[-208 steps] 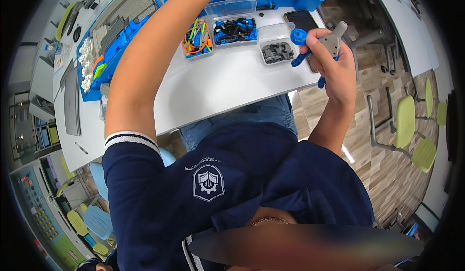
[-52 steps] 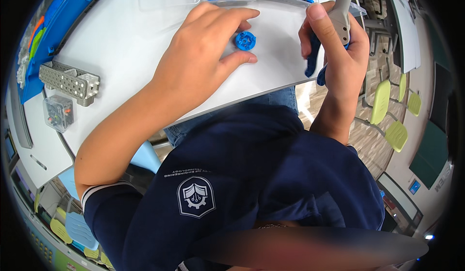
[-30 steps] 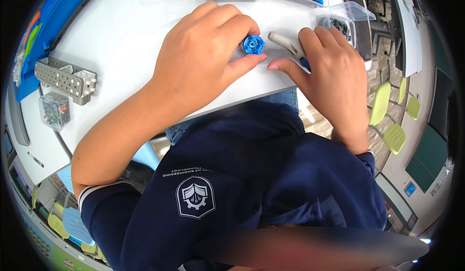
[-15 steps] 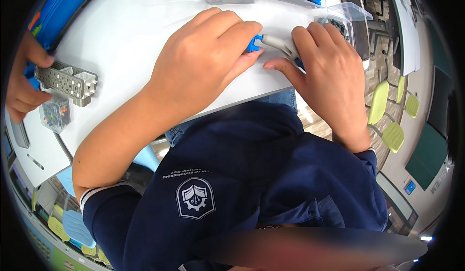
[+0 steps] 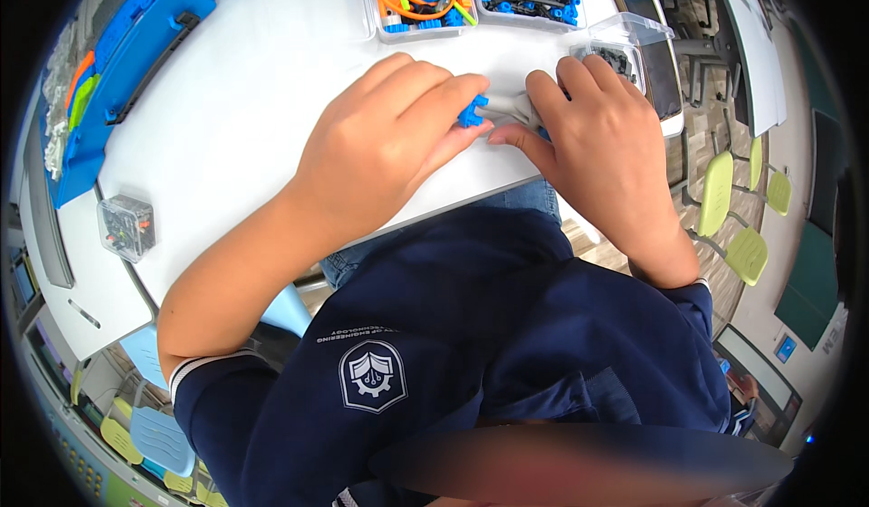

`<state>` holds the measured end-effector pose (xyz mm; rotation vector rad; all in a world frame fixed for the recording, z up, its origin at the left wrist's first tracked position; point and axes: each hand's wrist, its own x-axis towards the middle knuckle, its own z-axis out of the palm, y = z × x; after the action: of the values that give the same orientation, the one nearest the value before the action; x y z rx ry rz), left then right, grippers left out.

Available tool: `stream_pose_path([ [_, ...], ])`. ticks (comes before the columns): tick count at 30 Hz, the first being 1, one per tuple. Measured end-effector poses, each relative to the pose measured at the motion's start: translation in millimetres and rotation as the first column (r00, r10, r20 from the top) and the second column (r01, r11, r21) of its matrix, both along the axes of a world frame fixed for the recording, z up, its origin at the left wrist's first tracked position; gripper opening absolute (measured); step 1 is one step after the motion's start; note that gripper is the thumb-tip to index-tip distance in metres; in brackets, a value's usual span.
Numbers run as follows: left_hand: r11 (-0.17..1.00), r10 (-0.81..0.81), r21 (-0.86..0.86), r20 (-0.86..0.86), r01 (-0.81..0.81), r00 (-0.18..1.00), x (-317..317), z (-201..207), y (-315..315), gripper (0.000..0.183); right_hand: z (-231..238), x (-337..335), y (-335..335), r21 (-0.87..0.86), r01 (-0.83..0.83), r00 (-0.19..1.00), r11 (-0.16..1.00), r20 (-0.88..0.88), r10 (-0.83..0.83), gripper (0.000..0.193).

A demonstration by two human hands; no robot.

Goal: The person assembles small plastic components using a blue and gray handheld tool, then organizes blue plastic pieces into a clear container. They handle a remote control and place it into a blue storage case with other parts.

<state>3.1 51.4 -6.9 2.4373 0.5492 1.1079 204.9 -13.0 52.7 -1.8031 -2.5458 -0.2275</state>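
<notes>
My left hand (image 5: 376, 140) is closed, pinching a small blue plastic connector (image 5: 472, 112) between thumb and fingers. In my right hand (image 5: 606, 140), a light grey plier-like tool (image 5: 509, 107) is gripped, its narrow tip at the blue connector. My right fingers cover most of the tool, and a bit of blue shows beneath it by the thumb. Both hands are over the near edge of the white table (image 5: 244, 100). Whether the tip grips the connector or only touches it, I cannot tell.
Beyond my hands stand a clear box of orange, blue and green parts (image 5: 377, 9) and another of black and blue pieces (image 5: 529, 20). An open-lidded small box (image 5: 620, 59) sits beside a phone (image 5: 663, 81). At left are a blue case (image 5: 109, 122) and a small clear box (image 5: 128, 228).
Another person's hand and the grey block assembly have left view at the far left. The whole view has shifted, showing more of the parts boxes. Both my hands keep their hold.
</notes>
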Motion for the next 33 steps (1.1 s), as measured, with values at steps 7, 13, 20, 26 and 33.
stream_pose_path([
  [7, 0.999, 0.008, -0.046, -0.030, -0.009, 1.000, -2, -3, -1, 0.036, -1, 5, -3, 0.005, 0.037, 0.999, 0.999, -0.019, -0.037, 0.041],
  [13, 0.999, -0.045, 0.027, -0.066, 0.047, 0.997, -5, -4, -1, 0.036, 3, -4, -1, 0.000, 0.037, 0.998, 0.999, -0.042, -0.037, 0.037],
  [20, 0.997, 0.028, -0.072, 0.013, -0.027, 1.000, 3, 4, 3, 0.038, 10, 5, 3, 0.016, 0.019, 0.990, 1.000, -0.139, -0.017, 0.036],
  [26, 0.994, 0.054, -0.097, 0.003, -0.054, 0.999, 2, 1, 4, 0.031, 14, 11, 1, 0.021, 0.026, 0.962, 0.999, -0.273, -0.019, 0.037],
  [33, 0.990, 0.122, -0.073, 0.001, -0.121, 0.993, 2, 6, 4, 0.029, 22, 6, -3, -0.057, 0.012, 0.881, 0.998, -0.472, -0.038, 0.037],
])
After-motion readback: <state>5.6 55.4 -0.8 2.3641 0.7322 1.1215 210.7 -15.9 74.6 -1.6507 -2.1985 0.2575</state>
